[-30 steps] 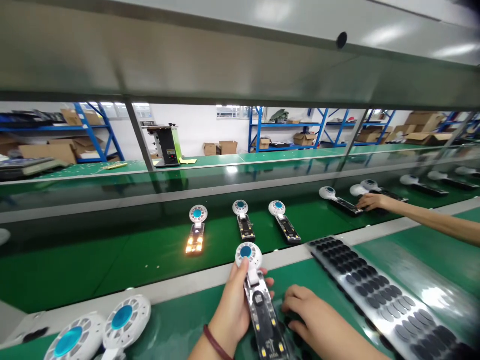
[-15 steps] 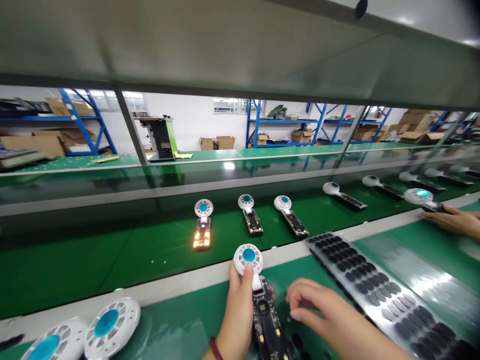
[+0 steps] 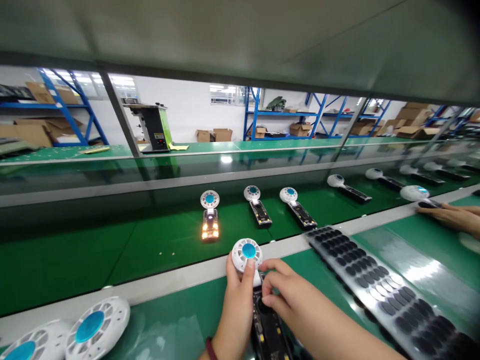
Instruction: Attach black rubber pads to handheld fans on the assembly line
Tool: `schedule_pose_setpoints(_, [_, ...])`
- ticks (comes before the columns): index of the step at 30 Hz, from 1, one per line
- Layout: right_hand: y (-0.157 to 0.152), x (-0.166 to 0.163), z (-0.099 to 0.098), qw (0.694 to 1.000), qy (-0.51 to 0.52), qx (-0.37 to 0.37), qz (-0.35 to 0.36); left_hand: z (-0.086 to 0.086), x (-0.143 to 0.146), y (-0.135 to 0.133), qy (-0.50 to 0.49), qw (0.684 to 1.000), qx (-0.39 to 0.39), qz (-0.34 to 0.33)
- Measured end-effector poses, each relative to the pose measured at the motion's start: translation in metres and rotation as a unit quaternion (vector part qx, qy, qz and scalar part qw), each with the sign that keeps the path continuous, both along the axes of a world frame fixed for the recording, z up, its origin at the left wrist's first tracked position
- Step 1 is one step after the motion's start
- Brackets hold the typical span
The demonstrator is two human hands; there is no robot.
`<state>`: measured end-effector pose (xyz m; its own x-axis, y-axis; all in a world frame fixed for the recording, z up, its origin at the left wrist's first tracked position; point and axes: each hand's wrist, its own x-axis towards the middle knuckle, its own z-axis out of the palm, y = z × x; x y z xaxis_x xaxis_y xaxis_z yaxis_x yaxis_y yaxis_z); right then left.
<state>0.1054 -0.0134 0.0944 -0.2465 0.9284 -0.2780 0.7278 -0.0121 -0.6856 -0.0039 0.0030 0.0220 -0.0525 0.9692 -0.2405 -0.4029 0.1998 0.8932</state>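
Note:
My left hand [image 3: 237, 300] is closed round a hand-held fan unit [image 3: 246, 254] with a round white head, a blue centre and a black circuit-board handle [image 3: 268, 330]. It lies on the green bench near the conveyor's edge. My right hand [image 3: 279, 290] pinches at the neck just below the white head, fingertips pressed together on the board; what they hold, if anything, is too small to name.
Several fan units ride the green conveyor [image 3: 150, 245]; one [image 3: 210, 222] glows orange. A metal sheet of black oval pads [image 3: 375, 280] lies right. Two white fan heads [image 3: 93, 325] sit at lower left. Another person's hand [image 3: 446, 215] holds a unit at far right.
My right hand rose from the bench and moved left onto the unit's neck. The other person's hand drew back to the right with a unit. The view tilted down a little.

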Motion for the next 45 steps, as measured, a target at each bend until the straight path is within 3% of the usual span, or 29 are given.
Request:
schedule_pose_setpoints(13, [-0.001, 0.004, -0.014, 0.998, 0.052, 0.028, -0.009, -0.003, 0.000, 0.002, -0.013, 1.000, -0.004, -0.001])
schedule_pose_setpoints(21, [-0.005, 0.004, -0.028, 0.996, 0.055, 0.073, -0.018, -0.005, 0.001, 0.003, 0.025, 0.999, -0.017, -0.042])
schedule_pose_setpoints(30, [-0.012, 0.007, -0.043, 0.986, 0.117, 0.086, -0.078, -0.007, 0.004, 0.003, 0.006, 0.999, -0.034, -0.025])
schedule_pose_setpoints(34, [-0.013, 0.006, -0.054, 0.966, 0.241, 0.022, -0.090, 0.006, 0.008, 0.002, -0.040, 0.998, -0.015, 0.046])
schedule_pose_setpoints(38, [-0.016, 0.005, -0.060, 0.927, 0.369, -0.024, -0.056, 0.027, 0.008, -0.007, -0.019, 0.997, 0.026, 0.072])
schedule_pose_setpoints(42, [-0.017, 0.007, -0.055, 0.920, 0.387, 0.019, -0.054, 0.038, 0.014, -0.010, 0.033, 0.996, 0.016, 0.076])
schedule_pose_setpoints(45, [-0.005, 0.015, -0.039, 0.936, 0.346, 0.029, -0.057, 0.045, 0.019, 0.009, 0.088, 0.993, 0.042, 0.065])
